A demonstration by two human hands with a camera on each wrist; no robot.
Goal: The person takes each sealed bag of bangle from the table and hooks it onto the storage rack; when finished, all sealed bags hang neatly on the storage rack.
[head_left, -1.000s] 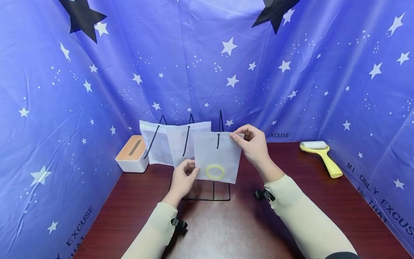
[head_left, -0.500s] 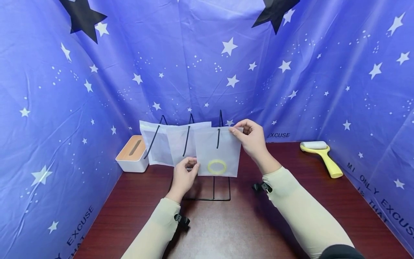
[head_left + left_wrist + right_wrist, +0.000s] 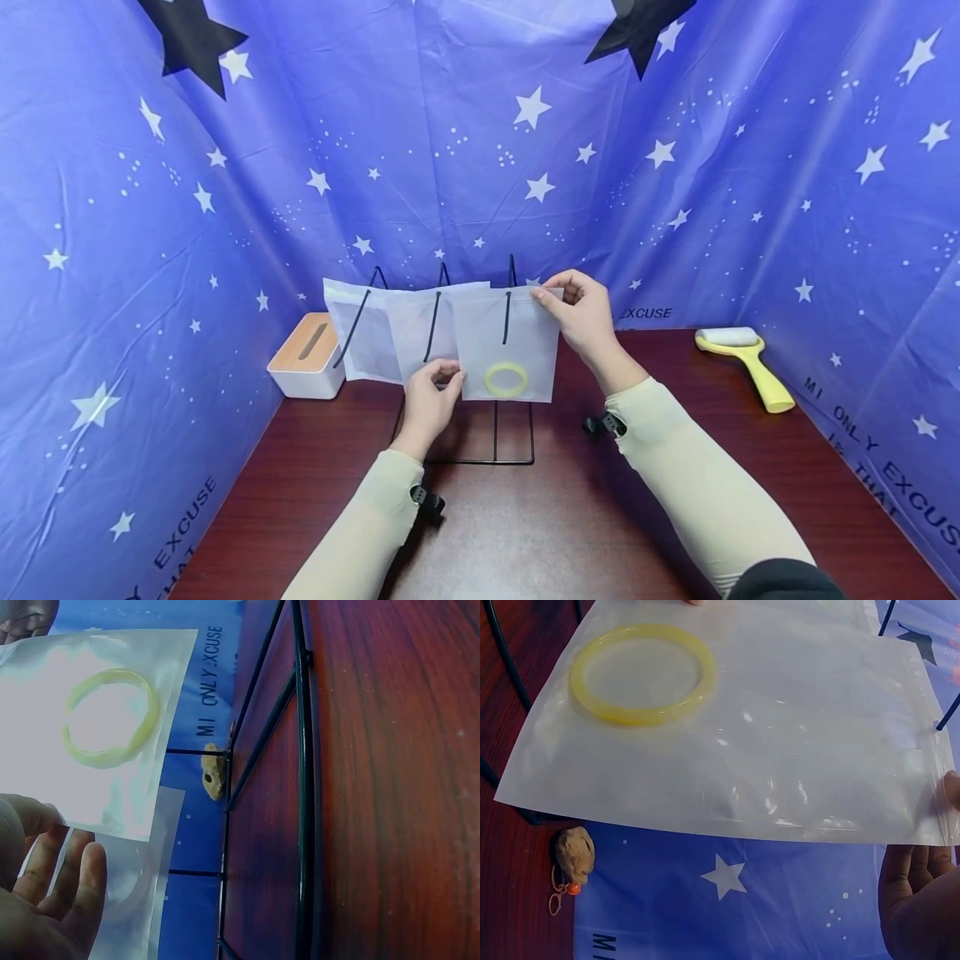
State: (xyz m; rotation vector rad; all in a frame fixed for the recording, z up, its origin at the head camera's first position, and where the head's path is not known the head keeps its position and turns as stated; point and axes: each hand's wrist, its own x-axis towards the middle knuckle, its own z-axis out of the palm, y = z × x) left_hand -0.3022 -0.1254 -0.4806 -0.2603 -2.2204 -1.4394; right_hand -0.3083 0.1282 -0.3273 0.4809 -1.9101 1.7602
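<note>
A translucent white zip bag (image 3: 510, 333) with a yellow bangle (image 3: 641, 718) inside hangs on the right hook of a black wire rack (image 3: 495, 461). The hook tip sticks out through the bag's top edge. My right hand (image 3: 585, 317) pinches the bag's upper right corner. My left hand (image 3: 427, 408) grips its lower left edge; in the left wrist view the thumb lies in front and the fingers behind. Two more translucent bags, a middle bag (image 3: 412, 317) and a left bag (image 3: 363, 346), hang on the other hooks. A faint ring shape shows in a bag behind.
A white tissue box (image 3: 307, 383) with a wooden lid stands left of the rack. A yellow-handled lint roller (image 3: 757, 371) lies at the right. A small brown object (image 3: 575, 855) with an orange bead sits behind the rack. Starry blue cloth (image 3: 465, 125) surrounds the table.
Both hands have raised the bag with the bangle and pushed it farther back along the right hook, so more of the hook protrudes in front. The other bags stay put.
</note>
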